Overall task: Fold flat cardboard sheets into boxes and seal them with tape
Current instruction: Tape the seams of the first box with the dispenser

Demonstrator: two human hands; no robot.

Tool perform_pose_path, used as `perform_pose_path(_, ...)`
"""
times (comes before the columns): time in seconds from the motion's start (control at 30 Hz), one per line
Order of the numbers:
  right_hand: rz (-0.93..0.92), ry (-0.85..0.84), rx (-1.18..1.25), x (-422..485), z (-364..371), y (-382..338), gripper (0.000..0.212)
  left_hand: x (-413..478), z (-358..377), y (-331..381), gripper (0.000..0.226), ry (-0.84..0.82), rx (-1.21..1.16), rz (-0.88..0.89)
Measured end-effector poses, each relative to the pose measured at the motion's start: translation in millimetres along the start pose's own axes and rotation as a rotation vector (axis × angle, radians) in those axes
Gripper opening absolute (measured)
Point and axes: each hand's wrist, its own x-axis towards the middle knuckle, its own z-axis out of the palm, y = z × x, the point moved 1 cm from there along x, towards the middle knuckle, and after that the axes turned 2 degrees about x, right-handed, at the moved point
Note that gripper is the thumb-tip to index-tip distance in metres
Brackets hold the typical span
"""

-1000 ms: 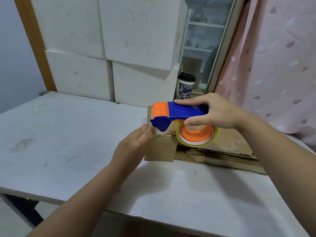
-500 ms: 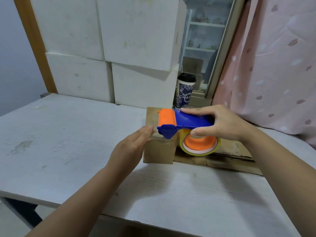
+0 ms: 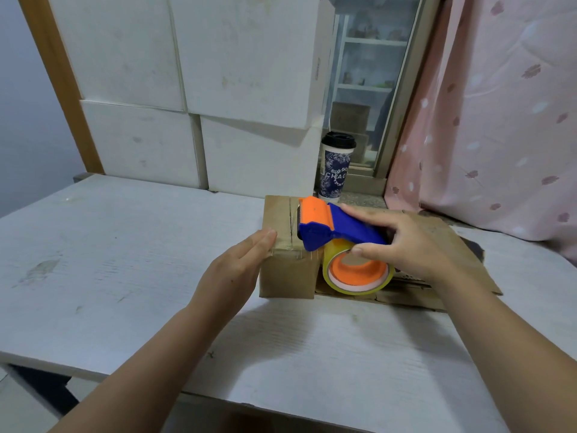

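1. The desk (image 3: 125, 260), white, matt and scuffed with a faint wood grain, carries everything. Its surface looks slick, so the box could be shoved along it if the bracing is relaxed.
2. Large white blocks (image 3: 243, 57), square-edged and stained, are stacked at the desk's back.
3. Flat cardboard sheets (image 3: 452, 245), brown with ragged edges, are laid at the right, beneath the right hand.
4. The box (image 3: 287, 276), small, brown and cuboid, is stood just left of the sheets. Glossy clear tape is seen over its near top edge.
5. The tape dispenser (image 3: 337, 229), hard blue plastic with an orange head, is set on the box top. The yellowish tape roll (image 3: 356, 276) hangs beside the right wall. If the dispenser is tilted or steered off the seam, the tape is likely to be wrinkled or laid askew.
6. The right hand (image 3: 412, 245) is curled round the dispenser's handle. The left hand (image 3: 237, 267) is pressed flat, fingers straight, against the box's near left edge. Its fingertips lie near the toothed cutter and could be nicked.
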Motion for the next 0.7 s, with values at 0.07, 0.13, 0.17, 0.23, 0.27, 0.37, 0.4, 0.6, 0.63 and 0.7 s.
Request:
perform_pose_path(0.07, 0.002, 0.017, 0.040, 0, 3, 4, 0.065, 0, -1, 0, 0.033, -0.010, 0.012, -0.008)
perform_pose_path(0.13, -0.006, 0.038, 0.070, 1, 9, 7, 0.065, 1, -5, 4, 0.035, 0.004, 0.024, -0.019)
perform_pose_path(0.17, -0.005, 0.052, 0.087, 2, 11, 7, 0.065, 1, -9, 9, 0.037, 0.016, 0.025, -0.040)
perform_pose_path(0.23, -0.013, 0.072, 0.128, 4, 17, 11, 0.063, 2, -15, 20, 0.052, -0.021, -0.010, -0.138)
perform_pose_path(0.27, -0.015, 0.078, 0.144, 6, 19, 13, 0.062, 2, -16, 26, 0.063, -0.067, -0.028, -0.190)
perform_pose_path(0.37, -0.020, 0.071, 0.198, 12, 27, 13, 0.060, -3, -14, 35, 0.064, -0.156, 0.092, -0.237)
perform_pose_path(0.4, -0.025, 0.059, 0.218, 14, 30, 14, 0.058, -4, -14, 36, 0.057, -0.156, 0.164, -0.253)
perform_pose_path(0.6, -0.008, 0.053, 0.302, 26, 54, 10, 0.052, -5, -18, 40, 0.042, -0.014, 0.372, -0.227)
perform_pose_path(0.63, -0.016, 0.061, 0.325, 27, 58, 9, 0.053, -8, -17, 38, 0.040, -0.008, 0.373, -0.205)
perform_pose_path(0.7, -0.035, 0.073, 0.355, 28, 63, 9, 0.053, -14, -15, 31, 0.035, 0.014, 0.380, -0.183)
